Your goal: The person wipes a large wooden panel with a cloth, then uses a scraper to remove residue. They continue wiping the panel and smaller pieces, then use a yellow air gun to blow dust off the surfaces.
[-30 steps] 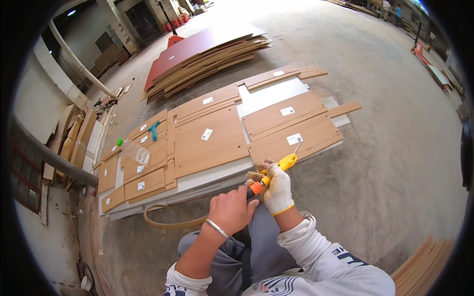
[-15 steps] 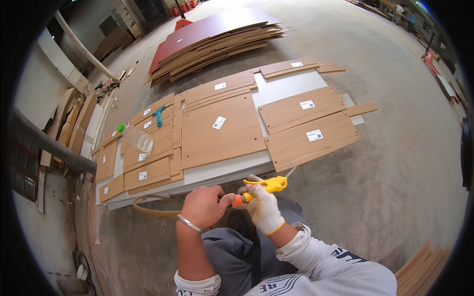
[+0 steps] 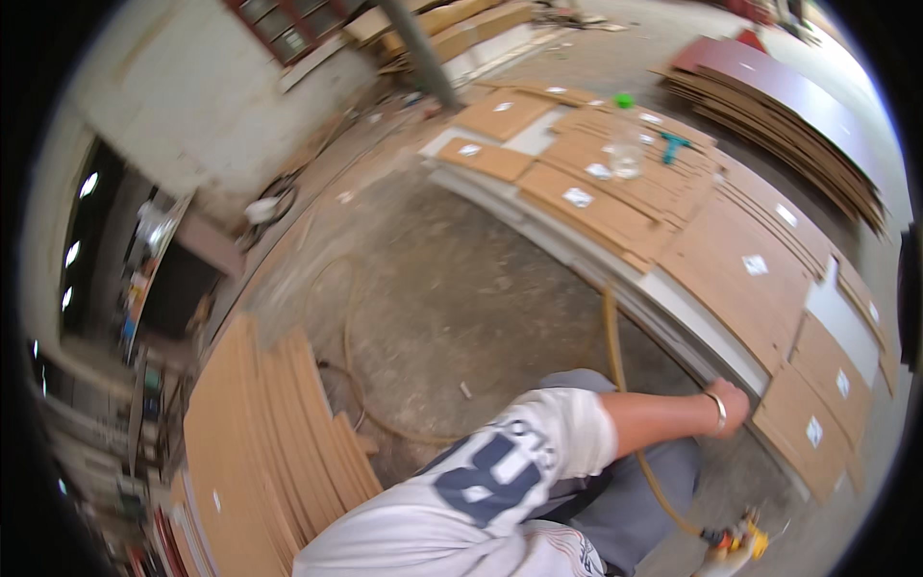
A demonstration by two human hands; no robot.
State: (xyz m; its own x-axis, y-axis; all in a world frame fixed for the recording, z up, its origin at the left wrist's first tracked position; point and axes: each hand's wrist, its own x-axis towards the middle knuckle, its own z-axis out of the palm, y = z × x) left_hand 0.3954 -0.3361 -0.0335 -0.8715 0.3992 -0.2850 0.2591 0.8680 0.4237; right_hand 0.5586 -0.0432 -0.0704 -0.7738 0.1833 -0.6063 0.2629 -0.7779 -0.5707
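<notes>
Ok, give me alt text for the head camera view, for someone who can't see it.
A person's bare left hand, bracelet on the wrist, rests at the edge of brown panels laid flat on a concrete floor. A yellow tool on a tan hose sits at the lower right; the right hand isn't visible. More boards are stacked at lower left.

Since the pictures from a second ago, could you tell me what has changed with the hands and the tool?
The head has swung left. The left hand has let go of the yellow tool and reached out to the edge of the white board. The right hand is no longer in view. The brown panels lie as before.
</notes>
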